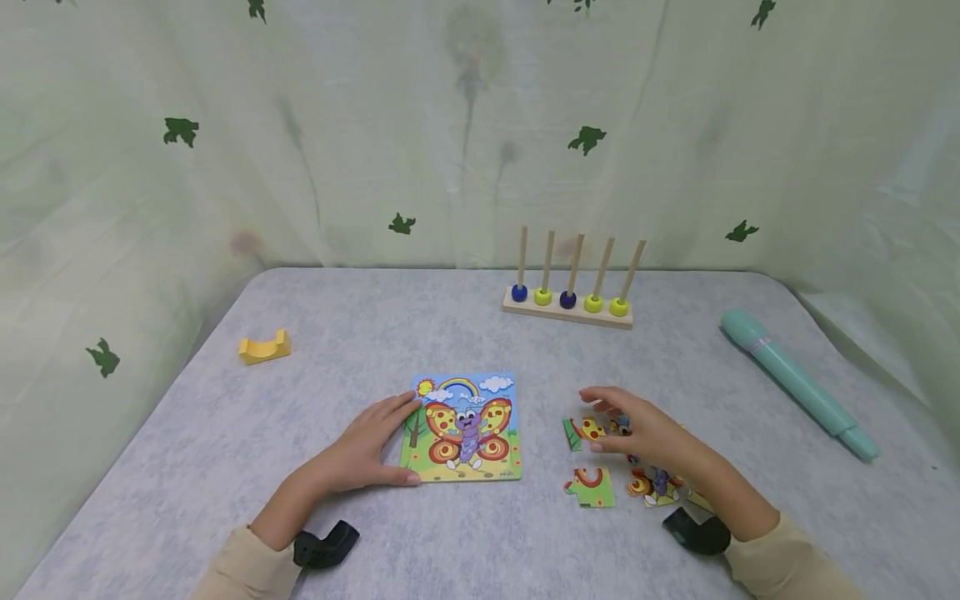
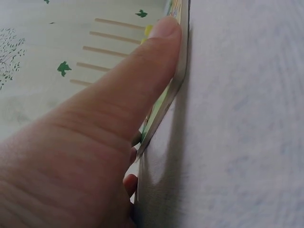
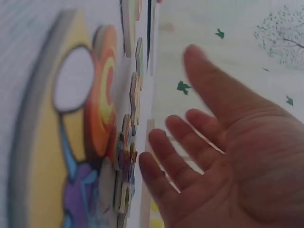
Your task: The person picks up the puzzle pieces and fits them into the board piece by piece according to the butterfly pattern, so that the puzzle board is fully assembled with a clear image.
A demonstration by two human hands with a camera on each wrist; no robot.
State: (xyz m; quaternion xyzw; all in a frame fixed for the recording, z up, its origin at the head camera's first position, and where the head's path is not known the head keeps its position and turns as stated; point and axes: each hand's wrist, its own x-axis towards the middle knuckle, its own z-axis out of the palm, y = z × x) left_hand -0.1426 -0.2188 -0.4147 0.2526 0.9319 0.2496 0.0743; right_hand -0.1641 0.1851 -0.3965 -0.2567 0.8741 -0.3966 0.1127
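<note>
A square butterfly puzzle board (image 1: 480, 425) lies flat on the table in the head view. My left hand (image 1: 369, 450) rests at its left side, fingertips on the upper left edge and thumb on the lower left corner. In the left wrist view the thumb (image 2: 152, 52) lies across the board's rim. My right hand (image 1: 641, 429) hovers over loose puzzle pieces, with fingers relaxed and nothing between them. A green piece with a red-orange arc (image 1: 592, 490) lies nearest the board. Another piece with a purple body (image 1: 660, 485) lies beneath the wrist; the hand hides some others.
A wooden peg stand (image 1: 566, 312) with blue and yellow beads stands at the back. A yellow curved block (image 1: 265, 347) lies on the left. A teal microphone-shaped toy (image 1: 798, 383) lies along the right. A pale curtain (image 1: 360, 125) hangs behind the table.
</note>
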